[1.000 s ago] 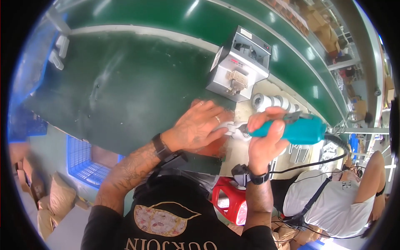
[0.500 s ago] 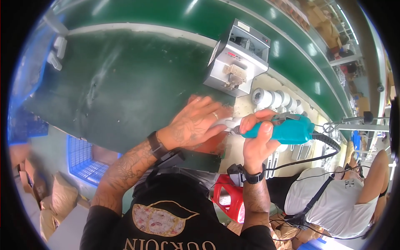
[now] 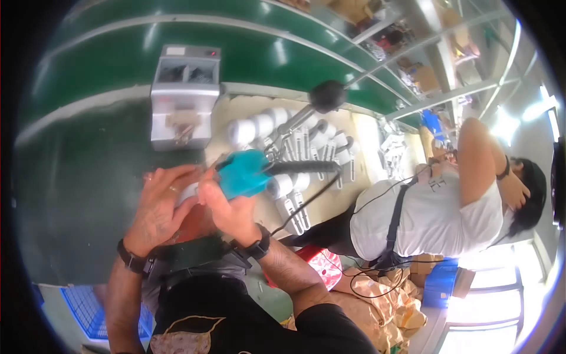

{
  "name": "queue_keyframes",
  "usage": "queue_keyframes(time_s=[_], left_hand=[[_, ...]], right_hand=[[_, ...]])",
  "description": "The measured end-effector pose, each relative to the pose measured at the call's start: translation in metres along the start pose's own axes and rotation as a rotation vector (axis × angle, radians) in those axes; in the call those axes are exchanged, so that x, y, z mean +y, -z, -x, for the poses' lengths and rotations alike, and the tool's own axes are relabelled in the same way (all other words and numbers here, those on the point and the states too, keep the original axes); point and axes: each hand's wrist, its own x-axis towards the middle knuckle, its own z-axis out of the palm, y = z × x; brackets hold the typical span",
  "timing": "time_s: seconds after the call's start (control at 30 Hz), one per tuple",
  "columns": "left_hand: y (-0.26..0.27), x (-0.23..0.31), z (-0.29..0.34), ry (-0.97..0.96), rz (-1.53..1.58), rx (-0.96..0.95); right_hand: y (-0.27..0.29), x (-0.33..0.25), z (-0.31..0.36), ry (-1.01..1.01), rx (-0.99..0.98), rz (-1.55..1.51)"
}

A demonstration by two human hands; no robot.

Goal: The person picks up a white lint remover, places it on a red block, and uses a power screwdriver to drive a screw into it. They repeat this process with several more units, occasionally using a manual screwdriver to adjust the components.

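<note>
Bright right-side glare, fisheye bending, slight blur.

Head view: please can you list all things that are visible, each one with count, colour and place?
electric screwdriver: one, teal body with black cable, in the right hand at centre
small white part: one, white, under the left hand's fingers
grey machine: one, grey, on the green bench, upper left
white cylinders: several, white, on the beige mat right of the machine
green conveyor: one, green, along the top
co-worker: one, white shirt, on the right
blue crate: one, blue, lower left
left hand: one, black wristband, pressing the part
right hand: one, black watch, gripping the screwdriver
</note>
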Motion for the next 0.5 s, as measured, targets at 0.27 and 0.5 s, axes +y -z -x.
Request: queue_keyframes(time_s=[0.27, 0.5], left_hand=[[-0.01, 0.019, 0.028, -0.227, -0.083, 0.086], [0.039, 0.01, 0.164, 0.607, 0.489, 0.777]], right_hand=[[0.02, -0.062, 0.016, -0.061, 0.12, -0.222], [0.029, -0.087, 0.036, 0.058, 0.26, -0.545]])
